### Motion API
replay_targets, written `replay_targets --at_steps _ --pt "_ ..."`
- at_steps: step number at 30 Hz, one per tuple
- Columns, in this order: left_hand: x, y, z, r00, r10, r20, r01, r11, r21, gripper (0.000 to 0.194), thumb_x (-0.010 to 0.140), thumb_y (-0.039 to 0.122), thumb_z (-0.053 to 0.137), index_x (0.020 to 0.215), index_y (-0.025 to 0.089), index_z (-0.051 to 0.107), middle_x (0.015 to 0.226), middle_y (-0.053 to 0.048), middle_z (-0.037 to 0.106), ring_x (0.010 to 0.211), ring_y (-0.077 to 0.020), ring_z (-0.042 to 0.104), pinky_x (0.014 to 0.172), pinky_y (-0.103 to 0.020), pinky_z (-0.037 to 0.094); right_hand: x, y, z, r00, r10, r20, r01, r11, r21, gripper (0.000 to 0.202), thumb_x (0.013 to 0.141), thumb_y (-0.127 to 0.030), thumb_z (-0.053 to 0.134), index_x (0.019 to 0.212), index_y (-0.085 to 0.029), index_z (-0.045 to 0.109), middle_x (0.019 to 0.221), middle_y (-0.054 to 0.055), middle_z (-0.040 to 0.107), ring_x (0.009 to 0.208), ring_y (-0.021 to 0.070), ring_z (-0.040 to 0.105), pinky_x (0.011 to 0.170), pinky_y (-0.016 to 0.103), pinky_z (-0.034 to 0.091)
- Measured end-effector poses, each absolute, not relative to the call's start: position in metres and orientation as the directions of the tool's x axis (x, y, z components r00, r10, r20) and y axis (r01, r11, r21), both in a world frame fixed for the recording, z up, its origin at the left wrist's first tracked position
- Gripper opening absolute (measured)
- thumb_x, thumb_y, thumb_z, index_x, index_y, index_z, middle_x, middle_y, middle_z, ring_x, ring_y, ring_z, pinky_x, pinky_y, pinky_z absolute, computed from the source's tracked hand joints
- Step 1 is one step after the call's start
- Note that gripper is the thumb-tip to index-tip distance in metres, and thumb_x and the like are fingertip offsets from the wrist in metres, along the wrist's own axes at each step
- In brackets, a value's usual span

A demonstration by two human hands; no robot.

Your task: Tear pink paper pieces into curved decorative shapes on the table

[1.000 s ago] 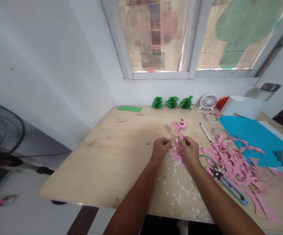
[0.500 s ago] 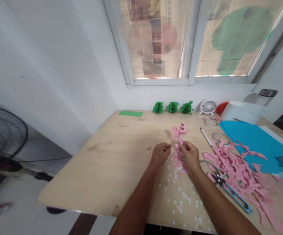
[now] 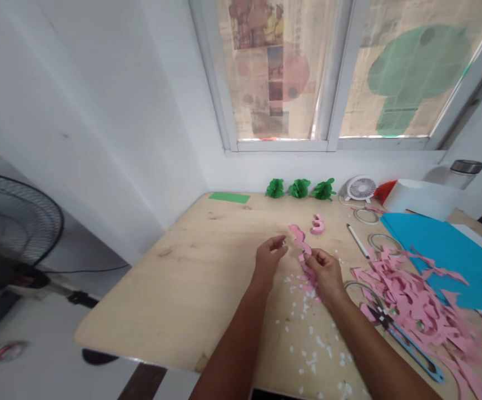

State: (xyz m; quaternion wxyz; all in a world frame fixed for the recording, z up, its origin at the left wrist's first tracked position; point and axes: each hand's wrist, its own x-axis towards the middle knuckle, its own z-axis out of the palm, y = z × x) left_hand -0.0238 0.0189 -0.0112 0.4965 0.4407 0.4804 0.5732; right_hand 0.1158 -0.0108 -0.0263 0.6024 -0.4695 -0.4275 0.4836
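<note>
My right hand [image 3: 326, 271] pinches a wavy pink paper cutout [image 3: 299, 239] between thumb and fingers; its scalloped end rises above the grip. Below that hand lie more pink cutouts [image 3: 307, 280], partly hidden by the fingers. To the left, my left hand [image 3: 271, 256] is raised with curled fingers and a tiny white scrap [image 3: 284, 243] at the fingertips, apart from the cutout. A separate curved pink piece [image 3: 318, 224] lies just beyond. Small white scraps [image 3: 312, 358] are scattered on the table between my forearms.
Pink offcuts [image 3: 411, 294] pile up at right beside blue-handled scissors [image 3: 411, 350], tape rings [image 3: 366, 216], a white pen [image 3: 357, 241] and blue sheets [image 3: 416, 233]. Green paper shapes [image 3: 299, 188], a green strip [image 3: 229, 197] and a small white fan [image 3: 361, 189] line the wall.
My left hand has drawn away to the left from the pink cutout. The cutout's upper end has swung left, clear of the curved piece behind it. The view has shifted slightly.
</note>
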Motion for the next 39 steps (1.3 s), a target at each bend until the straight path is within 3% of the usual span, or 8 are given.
replay_targets --at_steps 3,11,20,39 --pt "-0.024 0.016 -0.003 -0.008 0.999 -0.053 -0.313 0.048 0.949 0.040 0.060 0.035 0.069 0.094 0.016 0.066 0.095 -0.009 0.066 0.081 -0.0157 0.060 0.065 -0.024 0.044 0.115 -0.011 -0.028 0.133 0.989 0.058 -0.166 0.080 -0.983 0.027 0.064 -0.043 0.068 0.066 -0.017 0.060 0.049 -0.006 0.045 0.043 0.0078 0.036 0.041 0.020 0.030" --pt "-0.024 0.012 0.006 0.119 0.991 -0.065 -0.510 0.117 0.852 0.037 0.057 0.034 0.074 0.087 0.014 0.067 0.088 -0.008 0.066 0.074 -0.0133 0.059 0.069 -0.025 0.045 0.114 -0.014 -0.029 0.021 1.000 -0.006 -0.154 -0.003 -0.988 0.029 0.064 -0.043 0.068 0.074 -0.016 0.064 0.050 -0.006 0.041 0.043 0.0071 0.033 0.041 0.021 0.034" --pt "-0.025 0.013 0.005 0.094 0.993 -0.076 -0.562 0.116 0.819 0.034 0.053 0.032 0.076 0.078 0.013 0.064 0.077 -0.004 0.064 0.070 -0.0126 0.058 0.066 -0.024 0.043 0.111 -0.015 -0.028 -0.013 0.999 -0.047 -0.118 -0.048 -0.992 0.036 0.061 -0.050 0.069 0.072 -0.016 0.062 0.050 -0.006 0.042 0.041 0.0064 0.034 0.039 0.019 0.030" --pt "-0.026 0.011 0.005 0.119 0.989 -0.086 -0.652 0.143 0.745 0.025 0.056 0.023 0.075 0.071 0.013 0.058 0.068 -0.001 0.061 0.065 -0.0108 0.058 0.066 -0.024 0.044 0.112 -0.014 -0.030 -0.050 0.999 -0.001 -0.059 -0.004 -0.998 0.032 0.065 -0.046 0.066 0.073 -0.015 0.061 0.050 -0.006 0.040 0.043 0.0068 0.031 0.041 0.020 0.026"
